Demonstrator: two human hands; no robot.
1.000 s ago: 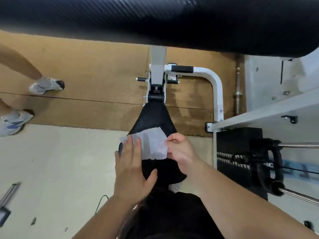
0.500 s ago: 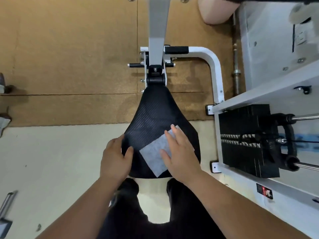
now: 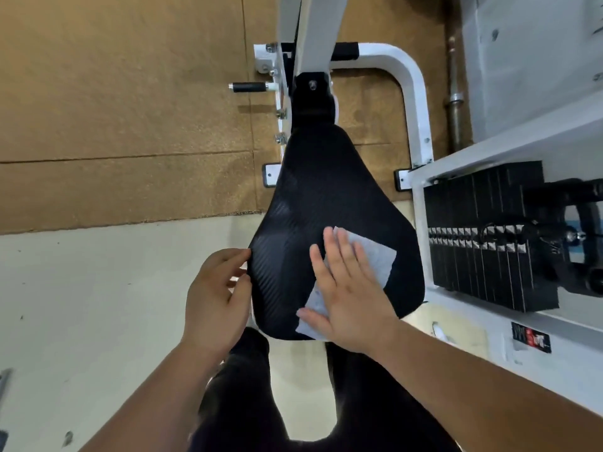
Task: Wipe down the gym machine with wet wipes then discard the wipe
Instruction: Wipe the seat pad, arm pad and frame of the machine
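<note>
The right hand [image 3: 352, 298] lies flat, fingers straight, pressing the wipe [image 3: 375, 259] onto the near right part of the seat [image 3: 319, 197]. The left hand [image 3: 212, 298] curls round the seat's near left edge.

Pretty clearly a gym. There's a black plate weight stack [image 3: 483, 243] at 3 o'clock inside a white steel frame [image 3: 414, 102], a black padded seat [image 3: 326, 197] dead center, a barbell [image 3: 455, 93] lying up at 1 o'clock, and brown speckled rubber matting [image 3: 130, 109] from 9 to 12 o'clock.
</note>
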